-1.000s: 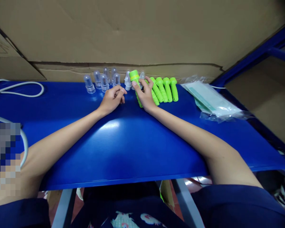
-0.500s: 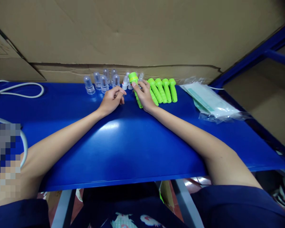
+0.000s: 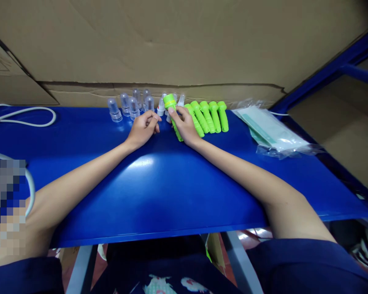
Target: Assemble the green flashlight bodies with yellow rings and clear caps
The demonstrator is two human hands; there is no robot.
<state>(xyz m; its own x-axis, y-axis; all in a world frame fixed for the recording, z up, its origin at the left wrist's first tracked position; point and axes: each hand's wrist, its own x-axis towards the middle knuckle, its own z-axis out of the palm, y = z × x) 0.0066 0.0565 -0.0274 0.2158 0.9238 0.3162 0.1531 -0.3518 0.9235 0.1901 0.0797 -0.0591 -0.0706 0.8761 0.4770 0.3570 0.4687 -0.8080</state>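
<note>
My right hand (image 3: 184,125) grips a bright green plastic torch-shaped piece (image 3: 171,103), its wide head pointing away from me, just off the blue table (image 3: 159,175). To its right, several more green pieces (image 3: 209,115) lie side by side. My left hand (image 3: 143,128) rests on the table with its fingers curled, close beside the right hand; nothing shows inside it. Behind the hands stand several clear plastic caps (image 3: 131,105) and a few small white nozzles (image 3: 161,108).
A clear plastic bag with green-white contents (image 3: 271,130) lies at the right. A white cable (image 3: 24,118) loops over the table's left end. Cardboard sheets (image 3: 171,45) wall off the back. A blue frame rail (image 3: 331,69) runs along the right.
My right hand has drawn the green piece a little to the left, away from the row. The fingers that lay over the row have pulled in. The left hand has barely moved.
</note>
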